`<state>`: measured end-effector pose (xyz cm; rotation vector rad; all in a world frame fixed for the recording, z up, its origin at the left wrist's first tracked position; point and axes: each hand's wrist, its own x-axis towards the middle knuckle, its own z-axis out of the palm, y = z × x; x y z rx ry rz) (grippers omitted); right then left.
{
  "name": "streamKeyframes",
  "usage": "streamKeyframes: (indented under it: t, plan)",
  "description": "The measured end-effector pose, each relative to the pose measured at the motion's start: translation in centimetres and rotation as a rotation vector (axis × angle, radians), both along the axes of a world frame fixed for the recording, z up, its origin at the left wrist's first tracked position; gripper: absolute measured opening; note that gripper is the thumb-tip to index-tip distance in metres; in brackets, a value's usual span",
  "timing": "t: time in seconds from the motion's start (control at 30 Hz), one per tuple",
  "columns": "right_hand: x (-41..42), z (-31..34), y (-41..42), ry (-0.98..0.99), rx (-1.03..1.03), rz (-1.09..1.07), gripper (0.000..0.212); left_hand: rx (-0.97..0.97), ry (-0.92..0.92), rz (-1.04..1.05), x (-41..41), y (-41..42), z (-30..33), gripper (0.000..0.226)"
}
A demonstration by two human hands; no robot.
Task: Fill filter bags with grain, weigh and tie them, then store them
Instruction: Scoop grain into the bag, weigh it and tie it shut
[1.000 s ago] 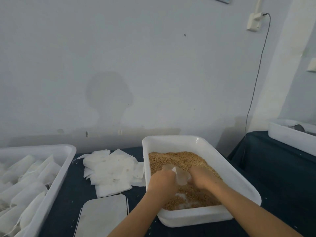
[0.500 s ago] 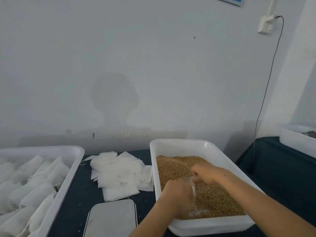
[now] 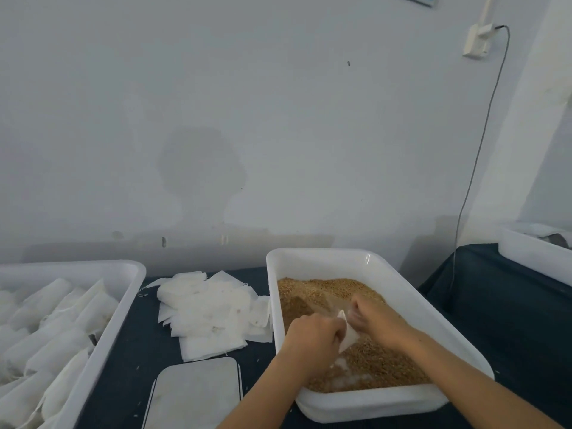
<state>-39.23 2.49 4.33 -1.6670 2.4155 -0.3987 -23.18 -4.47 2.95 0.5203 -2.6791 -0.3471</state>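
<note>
Grain tray (image 3: 411, 292), desk's 4 o'clock: left hand (image 3: 312, 339) pinching filter bag (image 3: 349, 334) over grain (image 3: 322, 289); right hand (image 3: 376, 320), fingers curled, touching bag. Empty bags (image 3: 210, 314) at 6 o'clock. Filled bags (image 3: 46, 329) in tray (image 3: 102, 345), 9 o'clock.

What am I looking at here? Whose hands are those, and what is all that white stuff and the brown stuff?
There is no machine here. A person wears a camera on their head, so you see their own two hands from above. The left hand and the right hand hold a small white filter bag over brown grain in a white tub. Beside it lies a pile of empty bags. The tray on the left holds filled bags. The flat grey plate in front is probably the scale.
</note>
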Motion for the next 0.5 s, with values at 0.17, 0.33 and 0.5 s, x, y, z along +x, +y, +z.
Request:
streamKeyframes:
  t: [0.17,0.33,0.5]
  plan:
    - [-2.1,2.9,4.0,0.126,0.038,-0.004,0.012,0.178,0.118,0.105,-0.5,-0.8,0.5,0.022]
    - [-2.2,6.3,8.3,0.061,0.017,-0.034,0.01,0.396,0.214,0.214,-0.8,-1.4,1.0,0.017]
    - [-1.5,8.5,10.7,-0.013,-0.014,0.013,0.008,0.315,0.223,0.24,-1.2,-1.6,1.5,0.013]
